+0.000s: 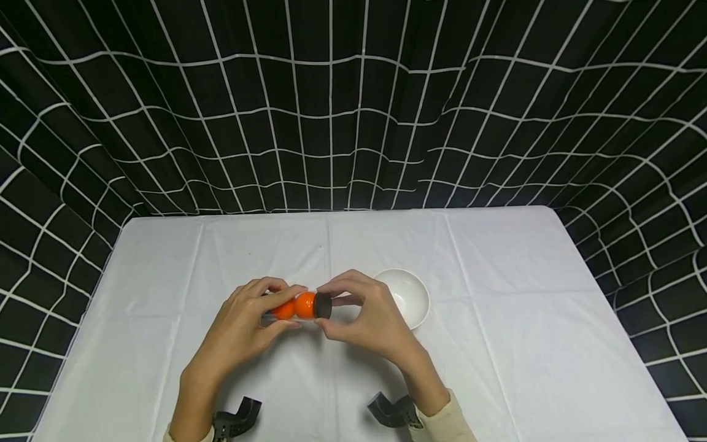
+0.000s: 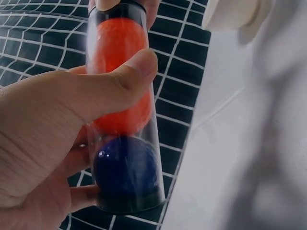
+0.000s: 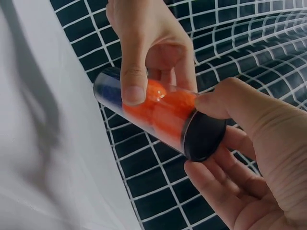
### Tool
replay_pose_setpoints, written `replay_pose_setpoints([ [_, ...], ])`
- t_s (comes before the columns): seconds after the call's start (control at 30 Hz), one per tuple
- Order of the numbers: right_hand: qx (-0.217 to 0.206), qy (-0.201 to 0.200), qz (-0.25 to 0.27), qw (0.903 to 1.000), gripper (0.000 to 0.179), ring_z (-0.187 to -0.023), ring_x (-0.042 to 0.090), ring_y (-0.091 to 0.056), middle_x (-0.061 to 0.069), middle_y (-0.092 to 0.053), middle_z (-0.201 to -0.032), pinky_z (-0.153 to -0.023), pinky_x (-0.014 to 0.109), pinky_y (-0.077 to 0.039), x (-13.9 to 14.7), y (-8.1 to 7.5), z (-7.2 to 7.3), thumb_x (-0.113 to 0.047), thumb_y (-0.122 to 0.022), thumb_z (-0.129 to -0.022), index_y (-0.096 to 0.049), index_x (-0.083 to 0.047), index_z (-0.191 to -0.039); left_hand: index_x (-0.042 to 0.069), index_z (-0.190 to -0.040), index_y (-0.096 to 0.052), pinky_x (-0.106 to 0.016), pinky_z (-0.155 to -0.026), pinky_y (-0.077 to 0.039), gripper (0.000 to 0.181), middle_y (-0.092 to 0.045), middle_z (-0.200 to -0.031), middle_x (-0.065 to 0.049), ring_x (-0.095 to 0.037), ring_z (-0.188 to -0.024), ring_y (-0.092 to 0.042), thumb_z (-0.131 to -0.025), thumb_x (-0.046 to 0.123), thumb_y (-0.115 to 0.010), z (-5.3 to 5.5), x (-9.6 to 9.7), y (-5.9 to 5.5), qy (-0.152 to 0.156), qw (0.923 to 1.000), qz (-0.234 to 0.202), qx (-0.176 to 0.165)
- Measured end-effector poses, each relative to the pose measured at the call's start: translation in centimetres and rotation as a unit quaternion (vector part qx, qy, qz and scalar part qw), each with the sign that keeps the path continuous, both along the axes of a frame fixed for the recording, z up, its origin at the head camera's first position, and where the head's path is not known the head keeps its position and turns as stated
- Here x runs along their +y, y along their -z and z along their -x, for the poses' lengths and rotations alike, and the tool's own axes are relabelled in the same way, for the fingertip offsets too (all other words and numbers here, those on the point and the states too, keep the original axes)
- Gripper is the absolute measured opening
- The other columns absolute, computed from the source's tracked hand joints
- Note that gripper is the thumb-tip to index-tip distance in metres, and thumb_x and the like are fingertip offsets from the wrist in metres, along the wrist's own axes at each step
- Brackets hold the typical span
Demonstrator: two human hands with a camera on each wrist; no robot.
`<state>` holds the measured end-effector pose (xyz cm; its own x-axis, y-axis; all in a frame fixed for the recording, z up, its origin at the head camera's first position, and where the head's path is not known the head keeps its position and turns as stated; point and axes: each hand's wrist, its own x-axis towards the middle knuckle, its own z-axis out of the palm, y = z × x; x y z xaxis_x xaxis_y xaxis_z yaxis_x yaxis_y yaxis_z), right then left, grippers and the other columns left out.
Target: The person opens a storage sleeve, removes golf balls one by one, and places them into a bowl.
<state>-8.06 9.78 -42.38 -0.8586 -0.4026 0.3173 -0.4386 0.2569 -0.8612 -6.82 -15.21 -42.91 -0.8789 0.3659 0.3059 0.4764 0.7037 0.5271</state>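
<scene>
A clear plastic tube point(image 3: 160, 129) with a black cap point(image 3: 205, 135) lies sideways between both hands above the table. Two orange balls point(image 1: 304, 305) sit inside it toward the capped end, and one dark blue ball point(image 2: 125, 165) rests at the other end. My left hand point(image 1: 243, 322) grips the tube's body, its thumb across the orange balls in the left wrist view. With thumb and fingertips, my right hand point(image 1: 367, 313) holds the capped end. The cap is on the tube.
Just behind and right of my right hand stands a white bowl point(image 1: 411, 298). A white cloth covers the table point(image 1: 525, 344). Dark curtains with a white grid point(image 1: 331, 123) surround its back and sides. Each wrist carries a black camera mount point(image 1: 237, 419).
</scene>
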Motion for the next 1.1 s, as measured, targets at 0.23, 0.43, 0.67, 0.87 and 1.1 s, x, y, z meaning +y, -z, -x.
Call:
replay_pose_setpoints([
  [0.23, -0.01, 0.012, 0.005, 0.9999, 0.037, -0.102, 0.016, -0.075, 0.002, -0.076, -0.11, -0.087, 0.038, -0.067, -0.07, -0.06, -0.23, -0.006, -0.09, -0.078, -0.079, -0.012, -0.113, 0.027, -0.126, -0.078, -0.045, -0.088, -0.055, 0.052, -0.072, -0.111, 0.003, -0.017, -0.097, -0.067, -0.077, 0.034, -0.095, -0.1, -0.01, -0.23, 0.005, 1.0, 0.001, 0.005],
  [0.43, 0.001, 0.002, -0.004, 1.0, 0.039, -0.102, 0.013, -0.075, 0.0, -0.076, -0.11, -0.086, 0.031, -0.066, 0.07, -0.07, -0.16, -0.006, -0.09, -0.076, -0.079, -0.012, -0.113, 0.029, -0.125, -0.078, -0.043, -0.086, -0.055, 0.052, -0.073, -0.111, 0.004, -0.016, -0.097, -0.068, -0.076, 0.032, -0.096, -0.04, -0.13, -0.32, 0.009, 0.9999, -0.002, 0.008],
  [0.67, 0.0, -0.011, -0.001, 0.9999, 0.04, -0.103, 0.016, -0.075, 0.002, -0.077, -0.112, -0.087, 0.034, -0.066, 0.14, -0.11, -0.08, -0.004, -0.088, -0.077, -0.079, -0.011, -0.115, 0.028, -0.125, -0.079, -0.045, -0.088, -0.055, 0.051, -0.073, -0.112, 0.003, -0.017, -0.1, -0.069, -0.076, 0.032, -0.095, -0.06, -0.21, -0.27, 0.009, 0.9999, -0.002, 0.008],
  [0.87, 0.006, 0.003, 0.012, 0.9999, 0.039, -0.104, 0.018, -0.075, 0.004, -0.076, -0.112, -0.088, 0.035, -0.066, -0.27, -0.1, -0.18, -0.002, -0.087, -0.078, -0.078, -0.009, -0.115, 0.03, -0.126, -0.078, -0.045, -0.089, -0.054, 0.05, -0.073, -0.114, 0.004, -0.017, -0.1, -0.067, -0.078, 0.033, -0.094, -0.05, -0.3, -0.26, 0.001, 1.0, -0.002, 0.005],
  [1.1, 0.012, 0.026, 0.025, 0.9993, 0.039, -0.103, 0.017, -0.073, 0.003, -0.076, -0.11, -0.089, 0.028, -0.065, -0.84, -0.16, -0.47, -0.002, -0.088, -0.076, -0.078, -0.011, -0.113, 0.029, -0.126, -0.077, -0.047, -0.09, -0.055, 0.05, -0.072, -0.114, 0.002, -0.02, -0.104, -0.066, -0.08, 0.034, -0.093, -0.12, -0.44, -0.31, -0.008, 0.9999, 0.003, 0.013],
])
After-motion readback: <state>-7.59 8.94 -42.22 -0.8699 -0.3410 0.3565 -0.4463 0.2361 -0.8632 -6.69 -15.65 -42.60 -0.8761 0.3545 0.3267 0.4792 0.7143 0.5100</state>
